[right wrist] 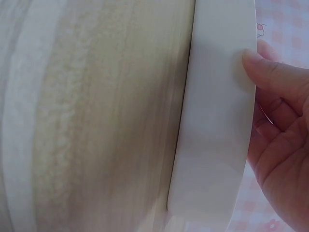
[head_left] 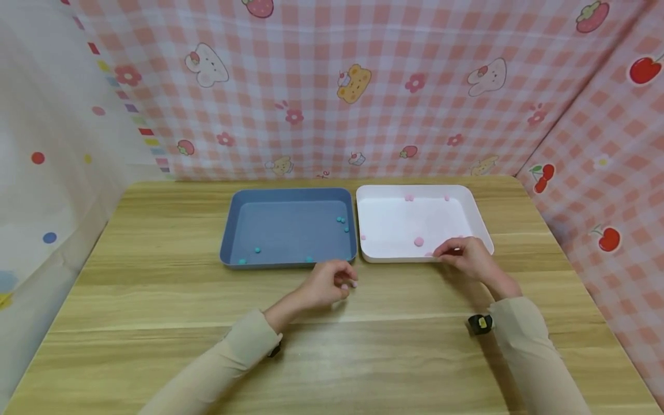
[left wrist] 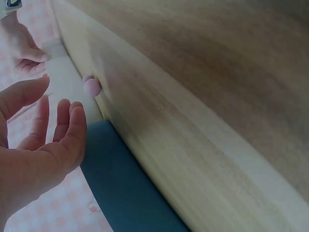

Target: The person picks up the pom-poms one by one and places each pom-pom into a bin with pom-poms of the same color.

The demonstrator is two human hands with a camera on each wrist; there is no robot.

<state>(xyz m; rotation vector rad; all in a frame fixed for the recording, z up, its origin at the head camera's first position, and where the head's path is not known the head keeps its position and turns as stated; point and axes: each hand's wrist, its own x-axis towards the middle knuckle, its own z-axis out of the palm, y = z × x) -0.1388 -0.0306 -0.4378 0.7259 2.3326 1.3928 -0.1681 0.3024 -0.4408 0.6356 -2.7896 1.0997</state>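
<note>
My left hand [head_left: 325, 283] hovers at the front right corner of the blue tray [head_left: 290, 195], fingers loosely bent and thumb apart. Two small pink balls [left wrist: 92, 87] show on the table just past its fingertips in the left wrist view, one partly behind the other. My right hand [head_left: 469, 257] holds the front rim of the white tray [head_left: 415, 190]. Its thumb [right wrist: 270, 72] lies against the outer wall, while the other fingers reach over the rim and are partly hidden. Inside the tray, a pink piece [head_left: 429, 254] sits beside these fingertips.
Several teal balls [head_left: 257, 250] lie in the blue tray, and several pink pieces, one larger [head_left: 418, 241], in the white one. The trays stand side by side on a wooden table [head_left: 363, 357]. Checked cloth [head_left: 311, 46] hangs behind and on the right.
</note>
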